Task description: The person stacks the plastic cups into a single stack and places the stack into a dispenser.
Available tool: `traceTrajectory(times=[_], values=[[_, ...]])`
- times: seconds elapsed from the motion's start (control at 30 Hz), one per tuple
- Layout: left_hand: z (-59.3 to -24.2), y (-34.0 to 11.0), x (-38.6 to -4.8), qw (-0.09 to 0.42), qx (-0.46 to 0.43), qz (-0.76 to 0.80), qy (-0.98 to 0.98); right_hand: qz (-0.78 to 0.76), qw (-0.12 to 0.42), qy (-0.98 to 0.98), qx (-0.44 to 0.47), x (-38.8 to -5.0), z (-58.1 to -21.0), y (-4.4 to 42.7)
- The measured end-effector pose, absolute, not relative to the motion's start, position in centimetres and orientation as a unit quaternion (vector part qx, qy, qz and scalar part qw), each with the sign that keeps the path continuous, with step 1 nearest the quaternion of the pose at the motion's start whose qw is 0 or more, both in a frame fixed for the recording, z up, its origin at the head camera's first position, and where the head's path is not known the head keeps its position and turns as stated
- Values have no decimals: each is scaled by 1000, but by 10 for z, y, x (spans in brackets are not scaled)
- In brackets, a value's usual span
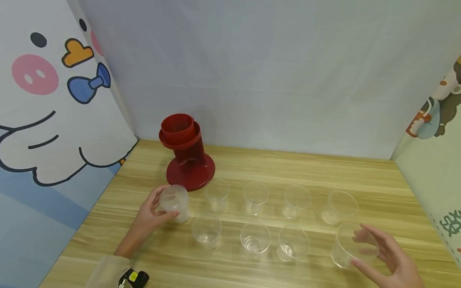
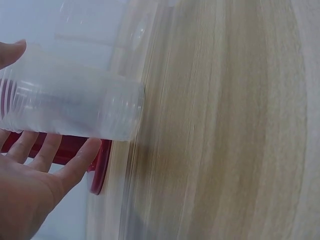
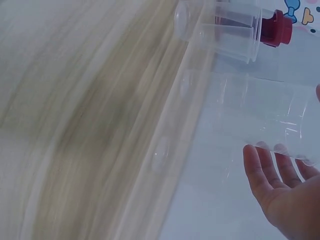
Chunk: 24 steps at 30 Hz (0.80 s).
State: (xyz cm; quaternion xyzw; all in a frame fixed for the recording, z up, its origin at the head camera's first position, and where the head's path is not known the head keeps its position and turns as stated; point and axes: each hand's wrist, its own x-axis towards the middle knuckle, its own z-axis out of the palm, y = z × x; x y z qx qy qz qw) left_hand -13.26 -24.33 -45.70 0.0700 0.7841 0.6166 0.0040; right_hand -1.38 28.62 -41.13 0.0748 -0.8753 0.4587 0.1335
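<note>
At the left of the table, the left hand holds a cloudy stack of nested cups, thumb on one side and slightly spread fingers on the other; too loose a grip could let it tip or slide apart. The red stand rises just beyond the stack, so a far swing of that hand might knock it. Further right, clear cups stand upright: four far cups, three near cups. Seeming light and being hard to see, they could topple if brushed. At the right end, the right hand curves thumb and fingers around another cup; whether its base touches the table cannot be told. Squeezing hard may buckle its thin wall.
</note>
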Motion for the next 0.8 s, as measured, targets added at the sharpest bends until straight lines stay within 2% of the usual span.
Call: traceTrajectory(times=[0.47, 0.8], values=[[-458, -246, -134, 6, 68, 616, 785, 489, 113, -857, 118, -16, -377, 265], [-458, -246, -136, 9, 74, 610, 789, 509, 108, -834, 186, -26, -361, 249]])
